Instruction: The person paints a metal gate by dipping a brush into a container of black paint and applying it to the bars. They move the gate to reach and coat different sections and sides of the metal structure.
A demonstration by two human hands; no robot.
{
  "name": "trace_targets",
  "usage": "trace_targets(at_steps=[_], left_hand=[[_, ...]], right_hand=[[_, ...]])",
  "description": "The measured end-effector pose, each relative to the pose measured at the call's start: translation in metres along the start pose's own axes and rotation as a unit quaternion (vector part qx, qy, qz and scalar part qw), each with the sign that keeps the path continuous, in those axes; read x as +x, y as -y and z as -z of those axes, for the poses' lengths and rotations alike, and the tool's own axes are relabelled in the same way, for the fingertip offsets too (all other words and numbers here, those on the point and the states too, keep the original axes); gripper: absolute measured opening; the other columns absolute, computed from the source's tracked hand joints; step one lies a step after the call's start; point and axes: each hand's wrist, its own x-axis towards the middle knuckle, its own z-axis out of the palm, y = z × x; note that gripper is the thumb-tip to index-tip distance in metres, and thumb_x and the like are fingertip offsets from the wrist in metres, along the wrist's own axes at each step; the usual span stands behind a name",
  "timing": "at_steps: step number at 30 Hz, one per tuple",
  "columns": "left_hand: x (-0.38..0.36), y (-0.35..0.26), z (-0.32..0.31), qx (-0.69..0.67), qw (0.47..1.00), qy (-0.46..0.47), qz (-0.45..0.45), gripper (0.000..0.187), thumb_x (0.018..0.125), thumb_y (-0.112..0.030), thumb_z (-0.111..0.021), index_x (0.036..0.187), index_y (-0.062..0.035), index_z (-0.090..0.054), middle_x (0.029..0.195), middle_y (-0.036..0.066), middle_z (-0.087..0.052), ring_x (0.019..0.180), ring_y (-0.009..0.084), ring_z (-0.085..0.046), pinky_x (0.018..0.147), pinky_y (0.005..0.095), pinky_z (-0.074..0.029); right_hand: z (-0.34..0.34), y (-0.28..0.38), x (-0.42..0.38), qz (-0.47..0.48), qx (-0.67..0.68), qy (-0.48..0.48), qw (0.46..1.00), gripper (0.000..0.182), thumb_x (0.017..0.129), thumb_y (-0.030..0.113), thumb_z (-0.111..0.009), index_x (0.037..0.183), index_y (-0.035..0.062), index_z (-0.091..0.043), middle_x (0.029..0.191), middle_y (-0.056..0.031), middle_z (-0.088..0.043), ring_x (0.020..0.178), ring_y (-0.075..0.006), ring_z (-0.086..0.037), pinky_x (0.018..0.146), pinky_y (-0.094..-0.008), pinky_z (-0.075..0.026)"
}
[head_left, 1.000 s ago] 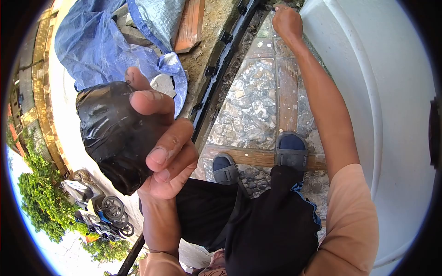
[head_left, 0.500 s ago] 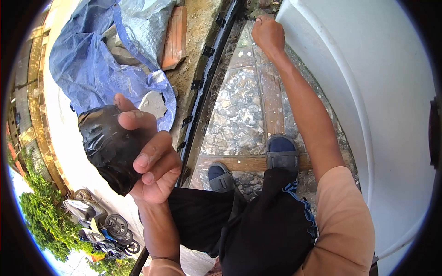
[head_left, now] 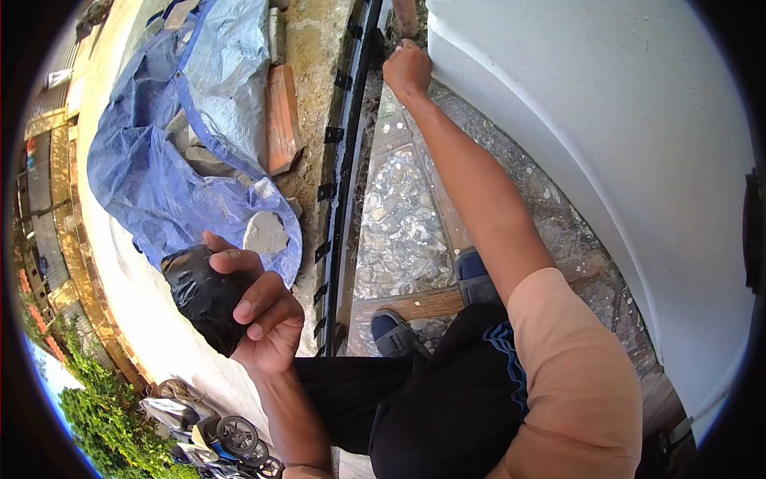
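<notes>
My left hand [head_left: 270,315] is curled around a dark cup-like container [head_left: 203,299] with a glossy, wrinkled black surface; its inside is hidden from view. My right arm stretches far ahead, and my right hand [head_left: 408,70] is closed at the foot of a brownish post [head_left: 405,17]. Whatever those fingers hold is too hidden to make out. Just left of that hand runs a shiny black metal rail [head_left: 339,160] with short black tabs along it.
A curved white wall [head_left: 590,136] rises on the right. Left of the rail lie a blue tarp [head_left: 159,168], a reddish hollow brick [head_left: 281,120] and rubble. My sandalled feet stand on a pebbled floor [head_left: 403,231] with brown strips. Motorcycles [head_left: 215,431] are parked at lower left.
The view has shifted, and my right hand now appears beside the post, further left in the picture. My left hand with the black container sits lower and looks smaller.
</notes>
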Motion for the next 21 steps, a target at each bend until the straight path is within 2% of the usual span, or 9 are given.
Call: trace_targets(at_steps=[4,7,8,10,13,14,17,18,21], left_hand=[[0.0,-0.003,0.0,0.005,1.0,-0.001,-0.003,0.045,0.097,-0.025,-0.053,0.141,-0.0153,-0.047,0.124,0.005,-0.061,0.081,0.0204,-0.057,0.062,0.0289,-0.051],[-0.001,-0.003,0.001,-0.003,1.0,0.001,0.001,0.045,0.097,-0.025,-0.052,0.141,-0.0155,-0.047,0.125,0.004,-0.061,0.081,0.0203,-0.056,0.062,0.0287,-0.051],[0.0,-0.003,0.001,-0.005,1.0,0.003,0.002,0.045,0.098,-0.025,-0.052,0.141,-0.0156,-0.047,0.125,0.004,-0.061,0.081,0.0203,-0.056,0.062,0.0287,-0.05],[0.0,-0.002,0.0,-0.001,1.0,0.002,0.002,0.043,0.097,-0.024,-0.053,0.139,-0.0139,-0.05,0.121,0.005,-0.062,0.08,0.0201,-0.058,0.061,0.0292,-0.051],[-0.002,0.0,-0.002,0.003,1.0,0.004,0.001,0.043,0.096,-0.024,-0.054,0.137,-0.0132,-0.051,0.12,0.005,-0.063,0.08,0.0201,-0.059,0.061,0.0295,-0.051],[-0.004,0.0,-0.003,0.003,1.0,0.006,0.001,0.043,0.096,-0.023,-0.054,0.137,-0.0132,-0.051,0.12,0.005,-0.063,0.081,0.0201,-0.059,0.061,0.0296,-0.051],[-0.011,0.0,-0.004,-0.004,1.0,0.023,-0.006,0.046,0.098,-0.026,-0.051,0.142,-0.0161,-0.046,0.126,0.004,-0.06,0.081,0.0214,-0.056,0.061,0.029,-0.05],[-0.012,0.0,-0.005,-0.003,1.0,0.026,-0.006,0.046,0.098,-0.026,-0.051,0.142,-0.0161,-0.046,0.125,0.004,-0.061,0.081,0.0215,-0.056,0.061,0.0288,-0.05],[-0.015,0.002,-0.008,0.004,1.0,0.029,-0.005,0.044,0.098,-0.026,-0.052,0.141,-0.0157,-0.048,0.124,0.004,-0.062,0.081,0.0212,-0.057,0.061,0.029,-0.051]], right_hand=[[-0.025,-0.004,0.01,-0.051,0.014,0.065,0.996,0.028,0.087,0.014,-0.057,0.111,0.0041,-0.068,0.107,-0.0228,-0.068,0.099,-0.0397,-0.065,0.087,-0.0448,-0.051],[-0.027,-0.009,-0.002,-0.051,-0.038,0.112,0.992,0.021,0.089,0.011,-0.053,0.1,-0.0007,-0.067,0.097,-0.0215,-0.07,0.092,-0.0343,-0.068,0.079,-0.0434,-0.055],[-0.019,-0.005,-0.008,-0.127,0.078,0.141,0.979,0.02,0.09,0.01,-0.052,0.098,-0.0019,-0.065,0.094,-0.0205,-0.069,0.087,-0.0319,-0.069,0.074,-0.042,-0.055],[-0.003,-0.003,-0.02,-0.274,0.301,0.192,0.893,0.018,0.091,0.009,-0.049,0.094,-0.0044,-0.061,0.088,-0.0185,-0.068,0.078,-0.0272,-0.069,0.064,-0.0391,-0.056],[0.003,-0.015,-0.032,-0.365,0.529,0.162,0.749,0.016,0.092,0.007,-0.045,0.095,-0.006,-0.054,0.084,-0.0158,-0.065,0.066,-0.0211,-0.065,0.053,-0.0333,-0.053],[0.01,-0.014,-0.034,-0.382,0.55,0.165,0.724,0.015,0.09,0.007,-0.045,0.097,-0.0048,-0.051,0.083,-0.0152,-0.062,0.059,-0.0226,-0.061,0.049,-0.0341,-0.05],[0.02,-0.012,-0.029,-0.414,0.543,0.156,0.714,0.01,0.089,0.008,-0.045,0.09,-0.001,-0.049,0.076,-0.0123,-0.055,0.056,-0.0216,-0.057,0.046,-0.0334,-0.046],[0.02,-0.011,-0.028,-0.411,0.522,0.138,0.735,0.007,0.087,0.008,-0.045,0.086,0.0016,-0.047,0.07,-0.0108,-0.05,0.053,-0.0212,-0.054,0.044,-0.0334,-0.042],[0.009,-0.007,-0.022,-0.4,0.456,0.085,0.79,0.008,0.088,0.008,-0.046,0.086,0.0009,-0.049,0.069,-0.01,-0.05,0.052,-0.0206,-0.054,0.043,-0.0336,-0.041]])
